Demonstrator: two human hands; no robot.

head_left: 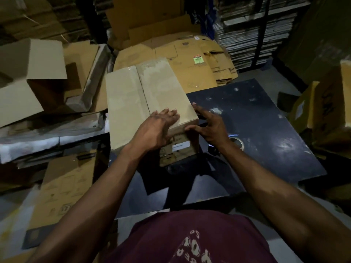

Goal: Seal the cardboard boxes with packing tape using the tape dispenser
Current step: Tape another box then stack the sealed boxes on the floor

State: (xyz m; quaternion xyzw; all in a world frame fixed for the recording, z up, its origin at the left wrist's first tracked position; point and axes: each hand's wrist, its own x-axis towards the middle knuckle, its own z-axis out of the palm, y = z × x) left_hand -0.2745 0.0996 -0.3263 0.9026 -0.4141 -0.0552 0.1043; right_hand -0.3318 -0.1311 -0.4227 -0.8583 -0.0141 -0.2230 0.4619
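Observation:
A closed cardboard box (136, 97) stands in front of me, its two top flaps meeting along a centre seam that runs away from me. My left hand (157, 128) lies flat on the near right part of the top, fingers straight. My right hand (207, 126) is at the box's near right corner with spread fingers, thumb touching the front edge. A roll of packing tape (237, 142) lies on the dark tabletop (256, 114) just right of my right wrist, partly hidden by it. I cannot make out the dispenser's body.
An open empty carton (32, 78) sits at the left on stacked sheets. Flattened cartons (190, 59) lie behind the box. Shelves of stacked board (252, 29) rise at the back right. More boxes (326, 111) stand at the right edge.

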